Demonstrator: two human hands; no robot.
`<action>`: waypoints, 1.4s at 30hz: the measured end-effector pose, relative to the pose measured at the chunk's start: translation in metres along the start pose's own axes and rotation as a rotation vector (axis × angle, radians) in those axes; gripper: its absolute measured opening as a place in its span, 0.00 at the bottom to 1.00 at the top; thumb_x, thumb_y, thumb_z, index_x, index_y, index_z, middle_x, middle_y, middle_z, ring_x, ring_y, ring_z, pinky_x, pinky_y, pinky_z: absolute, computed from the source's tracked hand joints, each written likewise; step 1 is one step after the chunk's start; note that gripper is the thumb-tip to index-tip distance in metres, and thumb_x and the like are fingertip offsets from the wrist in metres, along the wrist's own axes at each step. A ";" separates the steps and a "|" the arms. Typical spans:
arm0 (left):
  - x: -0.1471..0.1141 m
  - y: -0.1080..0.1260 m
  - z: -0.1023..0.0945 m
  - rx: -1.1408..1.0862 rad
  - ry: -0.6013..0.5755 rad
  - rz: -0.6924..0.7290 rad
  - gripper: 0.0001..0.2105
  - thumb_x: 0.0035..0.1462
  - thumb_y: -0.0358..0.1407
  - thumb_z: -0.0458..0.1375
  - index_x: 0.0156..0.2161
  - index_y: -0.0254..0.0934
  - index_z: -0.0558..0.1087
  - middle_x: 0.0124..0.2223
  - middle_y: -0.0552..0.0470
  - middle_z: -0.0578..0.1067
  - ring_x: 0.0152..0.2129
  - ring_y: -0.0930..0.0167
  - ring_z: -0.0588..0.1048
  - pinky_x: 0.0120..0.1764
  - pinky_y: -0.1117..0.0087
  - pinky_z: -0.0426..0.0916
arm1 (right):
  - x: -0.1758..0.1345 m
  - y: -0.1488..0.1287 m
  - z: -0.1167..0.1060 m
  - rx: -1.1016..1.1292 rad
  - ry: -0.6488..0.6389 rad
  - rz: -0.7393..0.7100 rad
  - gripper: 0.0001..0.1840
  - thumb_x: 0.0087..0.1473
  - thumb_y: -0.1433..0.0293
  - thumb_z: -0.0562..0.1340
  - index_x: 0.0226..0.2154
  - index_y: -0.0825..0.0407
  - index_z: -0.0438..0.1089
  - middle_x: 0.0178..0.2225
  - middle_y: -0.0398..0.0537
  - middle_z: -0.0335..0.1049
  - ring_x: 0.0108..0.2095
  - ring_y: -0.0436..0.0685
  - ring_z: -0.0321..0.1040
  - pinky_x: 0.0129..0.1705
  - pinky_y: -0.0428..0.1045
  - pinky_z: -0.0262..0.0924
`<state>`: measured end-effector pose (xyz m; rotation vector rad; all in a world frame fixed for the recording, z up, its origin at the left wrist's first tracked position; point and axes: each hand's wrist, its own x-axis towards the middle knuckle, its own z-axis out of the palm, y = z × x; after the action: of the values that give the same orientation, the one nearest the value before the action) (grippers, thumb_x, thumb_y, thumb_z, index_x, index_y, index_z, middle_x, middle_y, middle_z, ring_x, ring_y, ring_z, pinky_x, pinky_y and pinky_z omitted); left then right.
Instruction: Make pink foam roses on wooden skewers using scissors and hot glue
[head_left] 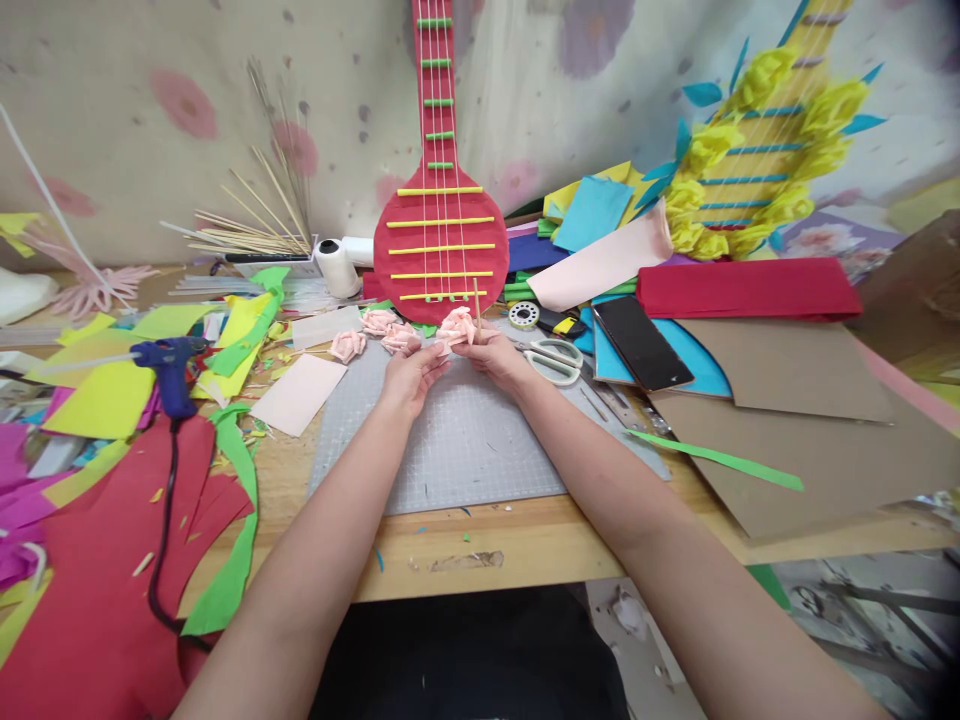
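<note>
Above the grey cutting mat (465,450), a pink crepe-paper flower (456,326) sits between my two hands. My left hand (414,375) is closed in a pinch at the flower's lower left edge. My right hand (496,357) grips the flower from the right, and a thin wooden stick (477,300) stands upright by its fingers. Several more pink paper flowers (348,346) lie just left of the hands. A red toy lute (442,235) with yellow and green bars leans behind them.
A blue glue gun (172,375) lies on coloured scraps at left, its cord hanging down. White-handled scissors (555,360), a black phone (643,343) and brown cardboard (810,450) are at right. A white thread spool (337,268) stands behind. A yellow-flowered lute (750,170) leans back right.
</note>
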<state>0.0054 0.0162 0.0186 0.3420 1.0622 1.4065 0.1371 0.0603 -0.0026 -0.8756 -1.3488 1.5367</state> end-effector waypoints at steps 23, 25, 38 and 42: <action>0.010 -0.004 -0.006 -0.178 0.070 0.233 0.16 0.43 0.14 0.53 0.31 0.36 0.59 0.24 0.58 0.71 0.25 0.77 0.75 0.44 0.68 0.69 | -0.011 -0.012 0.018 -1.187 0.230 -0.015 0.16 0.59 0.59 0.48 0.36 0.51 0.65 0.34 0.49 0.71 0.33 0.56 0.65 0.30 0.47 0.46; 0.011 -0.005 -0.007 -0.175 0.061 0.244 0.17 0.42 0.14 0.54 0.32 0.36 0.59 0.24 0.58 0.71 0.25 0.77 0.75 0.43 0.68 0.70 | -0.010 -0.012 0.017 -1.183 0.227 0.006 0.16 0.59 0.59 0.49 0.36 0.51 0.65 0.34 0.49 0.71 0.32 0.55 0.65 0.30 0.46 0.46; 0.010 -0.007 -0.007 -0.127 0.173 0.270 0.18 0.42 0.16 0.58 0.33 0.38 0.59 0.24 0.60 0.70 0.24 0.78 0.74 0.41 0.70 0.70 | -0.006 -0.009 0.012 -1.109 0.139 0.021 0.15 0.57 0.59 0.51 0.30 0.52 0.66 0.28 0.46 0.69 0.29 0.53 0.62 0.29 0.46 0.46; 0.008 -0.004 -0.005 -0.112 0.188 0.259 0.18 0.43 0.16 0.58 0.34 0.38 0.59 0.25 0.60 0.70 0.23 0.78 0.74 0.40 0.69 0.70 | -0.004 -0.007 0.012 -1.073 0.084 -0.013 0.15 0.57 0.60 0.52 0.26 0.52 0.65 0.26 0.45 0.68 0.28 0.52 0.61 0.30 0.45 0.48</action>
<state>0.0025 0.0208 0.0093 0.2761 1.1147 1.7498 0.1288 0.0524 0.0058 -1.5185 -2.1180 0.6540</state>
